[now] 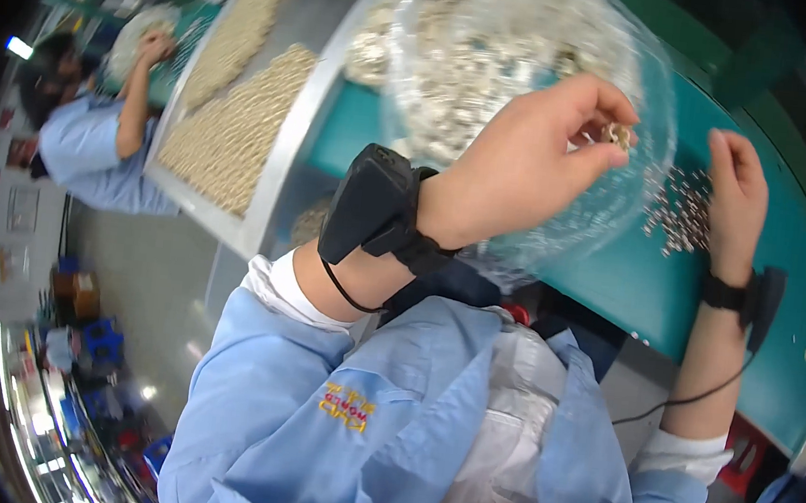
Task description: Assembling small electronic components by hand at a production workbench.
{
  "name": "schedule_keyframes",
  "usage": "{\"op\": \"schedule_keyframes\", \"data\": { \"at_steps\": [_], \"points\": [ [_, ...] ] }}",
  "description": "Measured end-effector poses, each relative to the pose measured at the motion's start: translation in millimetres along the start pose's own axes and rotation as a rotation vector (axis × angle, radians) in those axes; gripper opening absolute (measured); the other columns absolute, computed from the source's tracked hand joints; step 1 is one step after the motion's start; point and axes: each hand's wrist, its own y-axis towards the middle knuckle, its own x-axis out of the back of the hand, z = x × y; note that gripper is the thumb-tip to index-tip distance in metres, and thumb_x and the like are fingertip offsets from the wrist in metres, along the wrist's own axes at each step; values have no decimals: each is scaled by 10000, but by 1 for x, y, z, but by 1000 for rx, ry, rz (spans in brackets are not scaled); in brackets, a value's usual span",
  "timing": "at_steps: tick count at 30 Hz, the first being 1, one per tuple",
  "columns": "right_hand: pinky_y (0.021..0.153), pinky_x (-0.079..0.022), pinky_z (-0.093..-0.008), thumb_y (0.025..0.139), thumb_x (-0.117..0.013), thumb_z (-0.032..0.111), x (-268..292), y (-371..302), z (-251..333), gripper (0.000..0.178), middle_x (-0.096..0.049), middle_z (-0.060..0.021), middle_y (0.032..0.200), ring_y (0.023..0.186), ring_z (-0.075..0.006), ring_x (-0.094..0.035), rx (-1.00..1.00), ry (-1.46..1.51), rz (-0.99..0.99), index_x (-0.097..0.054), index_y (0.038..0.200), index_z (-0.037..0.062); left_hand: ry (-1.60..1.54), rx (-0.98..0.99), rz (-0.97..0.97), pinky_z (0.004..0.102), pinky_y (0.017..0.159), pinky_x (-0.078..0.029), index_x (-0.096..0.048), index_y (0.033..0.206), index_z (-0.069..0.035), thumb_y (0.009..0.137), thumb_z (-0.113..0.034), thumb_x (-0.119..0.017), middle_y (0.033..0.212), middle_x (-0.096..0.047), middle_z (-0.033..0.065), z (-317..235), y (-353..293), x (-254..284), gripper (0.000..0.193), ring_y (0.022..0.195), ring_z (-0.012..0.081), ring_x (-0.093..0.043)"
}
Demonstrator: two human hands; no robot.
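My left hand (pixel 528 157), closed in a pinch, holds a small pale-gold part (pixel 616 134) between thumb and fingertips. It is above a large clear plastic bag (pixel 654 111) whose mouth lies spread around a heap of small pale parts (pixel 468 83). On the right, my right hand (pixel 740 201) is beside a scatter of tiny dark metallic pieces (pixel 681 210) on the green tabletop (pixel 614 281). Its fingers are drawn together; whatever is between them, if anything, is too small to make out.
A metal-rimmed tray (pixel 281 157) with rows of small beige parts (pixel 229 143) stands left of the bag. Beyond it another person (pixel 103 140) in light blue works at a table. Black devices are strapped to both my wrists, and a cable (pixel 689 400) hangs from the right one.
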Motion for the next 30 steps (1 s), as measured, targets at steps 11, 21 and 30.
{"op": "schedule_keyframes", "data": {
  "at_steps": [11, 21, 30],
  "points": [
    [603, -290, -144, 893, -515, 156, 8, -6, -2, 127, -459, 66, 778, 678, -5, -368, -5, 30, 126, -552, 912, 35, 332, 221, -603, 198, 711, -448, -595, 956, -14, 782, -57, -619, 862, -618, 34, -12, -101, 215, 181, 788, 80, -565],
    [568, -265, -146, 902, -501, 187, 9, 2, -18, 150, -439, 74, 744, 638, -8, -335, -39, -100, 116, -551, 908, 46, 1232, 715, -773, 272, 663, -462, -637, 913, -50, 719, -210, -676, 805, -644, 57, 36, -185, 441, 254, 721, 145, -595],
    [515, -222, -157, 893, -517, 211, 5, 3, -22, 161, -371, 85, 656, 589, -6, -287, -110, -79, 91, -558, 868, 58, 1311, 889, -658, 309, 686, -468, -668, 876, -99, 738, -204, -651, 817, -652, 55, 54, -192, 452, 175, 744, 181, -607]
  ]
}}
